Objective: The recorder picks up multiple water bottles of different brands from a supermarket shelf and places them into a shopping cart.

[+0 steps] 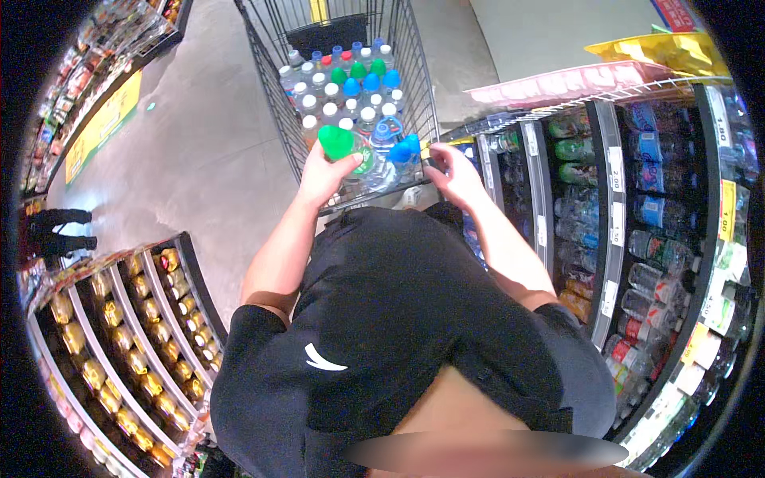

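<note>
A metal shopping cart (427, 89) stands before me with many upright plastic bottles (330, 110) in it, their caps white, blue, green and red. At the near end of the cart, my left hand (327, 173) grips a bottle with a large green cap (336, 142). My right hand (455, 173) is at the cart's right rim, fingers curved and apart, beside a bottle with a blue cap (405, 149). It seems to hold nothing. A large clear bottle with a blue handle (382, 143) stands between the hands.
Shelves of drink bottles (615, 179) run close along the right, with price tags on their edges. Shelves of gold-wrapped goods (110, 313) stand at the lower left. Further left are a display with a yellow-green banner (107, 128) and a person's dark-clad legs (60, 230). Grey floor (197, 119) lies between.
</note>
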### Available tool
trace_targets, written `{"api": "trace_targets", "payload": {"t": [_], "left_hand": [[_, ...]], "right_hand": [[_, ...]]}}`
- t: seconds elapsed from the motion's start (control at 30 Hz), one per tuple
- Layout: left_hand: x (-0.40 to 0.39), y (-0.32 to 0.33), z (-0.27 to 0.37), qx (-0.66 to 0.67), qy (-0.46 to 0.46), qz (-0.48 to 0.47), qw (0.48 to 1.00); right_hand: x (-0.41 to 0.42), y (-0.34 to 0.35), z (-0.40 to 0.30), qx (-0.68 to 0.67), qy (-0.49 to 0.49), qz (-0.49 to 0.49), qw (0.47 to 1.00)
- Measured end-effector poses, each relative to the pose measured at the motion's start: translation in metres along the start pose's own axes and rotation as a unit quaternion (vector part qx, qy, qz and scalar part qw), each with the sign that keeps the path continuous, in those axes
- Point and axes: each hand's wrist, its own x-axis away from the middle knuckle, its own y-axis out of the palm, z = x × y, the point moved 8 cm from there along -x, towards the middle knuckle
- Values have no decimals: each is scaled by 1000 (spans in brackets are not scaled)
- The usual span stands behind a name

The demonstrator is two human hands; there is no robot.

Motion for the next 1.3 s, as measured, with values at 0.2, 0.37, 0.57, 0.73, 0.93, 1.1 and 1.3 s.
{"api": "trace_targets", "payload": {"t": [0.2, 0.37, 0.57, 0.73, 0.93, 1.1, 1.3], "left_hand": [[22, 14, 76, 259, 42, -68, 963], [25, 32, 97, 302, 66, -51, 950], [37, 66, 86, 60, 134, -83, 986], [51, 105, 93, 196, 52, -247, 947], [39, 125, 74, 38, 22, -280, 959], [37, 144, 69, -366, 139, -348, 852], [32, 182, 75, -394, 166, -466, 775]], "right_hand": [[-18, -31, -182, -80, -161, -80, 981], [-19, -32, -198, -219, -84, -124, 964], [-19, -25, -161, -561, 17, -48, 826], [-7, -44, -135, -520, 27, 74, 851], [0, -51, -85, -617, 58, 47, 783], [51, -28, 44, -599, 203, 63, 772], [132, -16, 45, -676, 308, 54, 667]]}}
